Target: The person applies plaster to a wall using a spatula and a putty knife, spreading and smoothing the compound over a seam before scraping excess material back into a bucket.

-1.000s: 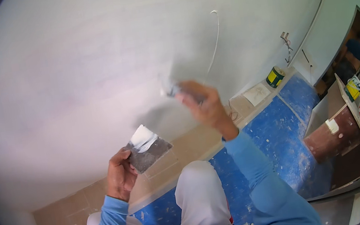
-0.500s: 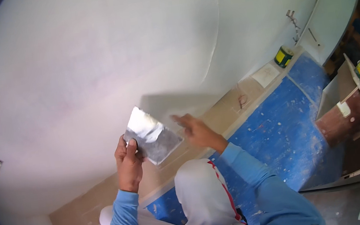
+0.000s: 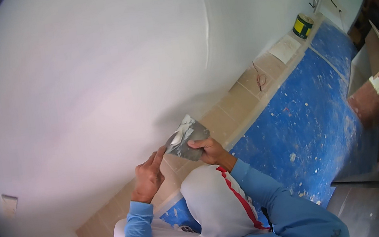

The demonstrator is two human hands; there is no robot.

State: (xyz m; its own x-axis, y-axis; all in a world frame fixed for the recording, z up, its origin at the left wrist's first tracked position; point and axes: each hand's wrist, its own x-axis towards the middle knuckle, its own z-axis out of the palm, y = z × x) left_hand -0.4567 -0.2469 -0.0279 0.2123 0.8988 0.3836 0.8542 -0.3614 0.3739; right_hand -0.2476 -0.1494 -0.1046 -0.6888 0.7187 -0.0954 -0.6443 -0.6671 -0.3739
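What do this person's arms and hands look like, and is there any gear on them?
The left hand and right hand are bare, with no gloves visible. Long blue cloth covers both arms: the left sleeve and right sleeve reach the wrists. A small dark mark shows on the right upper arm. No cables show.

The head camera is looking down past the knee [image 3: 209, 191], facing the white wall [image 3: 97, 83] and blue floor [image 3: 295, 113]. In wide fisheye, it is viewing the left hand [image 3: 148, 177] and right hand [image 3: 212, 151] from nearby.
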